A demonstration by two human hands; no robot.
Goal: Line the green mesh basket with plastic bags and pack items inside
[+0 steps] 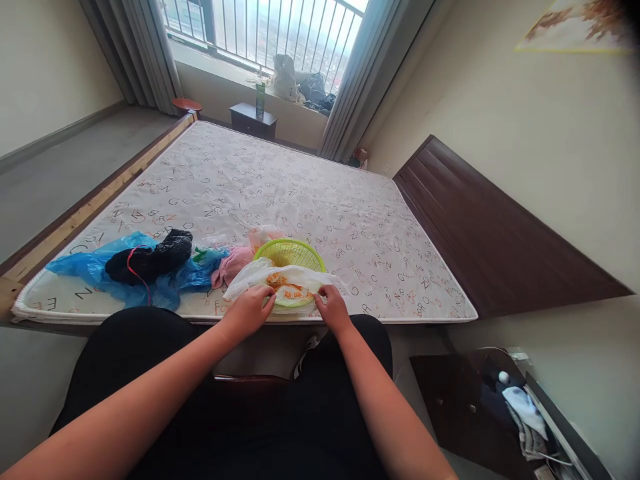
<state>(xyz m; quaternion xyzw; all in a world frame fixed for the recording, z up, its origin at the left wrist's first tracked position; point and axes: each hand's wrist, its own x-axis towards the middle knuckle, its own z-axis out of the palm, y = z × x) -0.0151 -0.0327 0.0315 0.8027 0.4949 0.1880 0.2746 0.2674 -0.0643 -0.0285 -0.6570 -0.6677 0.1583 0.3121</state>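
A white plastic bag with orange print (295,275) stretches between my hands at the mattress's near edge. My left hand (251,305) pinches its left side, and my right hand (331,305) pinches the right side. Behind and partly under the bag is a yellow-green mesh basket (290,251); the bag hides its near part. Left of the basket lies a pink cloth (234,265). Farther left, a black plastic bag (150,259) with a red string rests on crumpled blue plastic bags (95,259).
The bare mattress (280,180) spreads ahead, with a wooden rail (120,183) on its left and a dark headboard (490,233) on its right. A dark nightstand (440,393) stands low at the right. Another nightstand (253,120) holds a green bottle (260,100) near the window.
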